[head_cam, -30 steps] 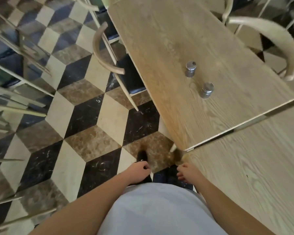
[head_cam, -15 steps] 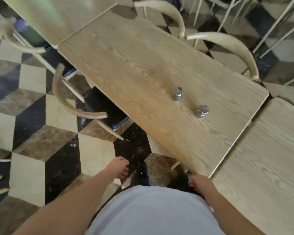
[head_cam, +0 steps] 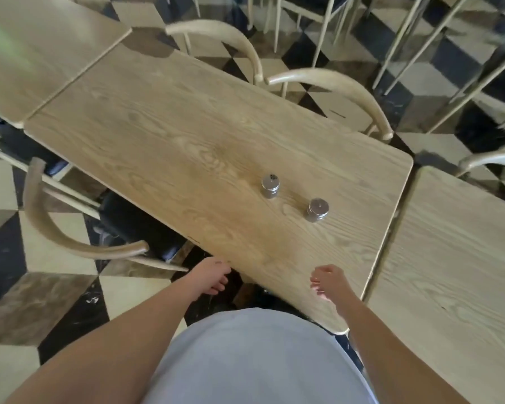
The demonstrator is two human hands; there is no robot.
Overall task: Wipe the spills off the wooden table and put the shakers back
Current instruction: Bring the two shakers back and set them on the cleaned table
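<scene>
Two small metal-capped shakers stand upright on the wooden table [head_cam: 164,135]: one shaker [head_cam: 270,186] near the middle, the other shaker [head_cam: 317,210] a little to its right and nearer me. A faint ring mark shows on the wood between them. My left hand [head_cam: 213,277] hangs by the table's near edge, fingers loosely curled, holding nothing. My right hand [head_cam: 327,282] hovers over the table's near corner, fingers loose and apart, also with nothing in it. No cloth shows in view.
A second wooden table [head_cam: 461,272] abuts on the right, a third table [head_cam: 35,53] at the upper left. A curved-back chair [head_cam: 70,240] with a dark seat stands at the left side; two more chairs [head_cam: 333,80] stand along the far side. The floor is chequered tile.
I have stepped up to the table; it now lies straight ahead and closer. Both hands have risen from my waist to the table's near edge.
</scene>
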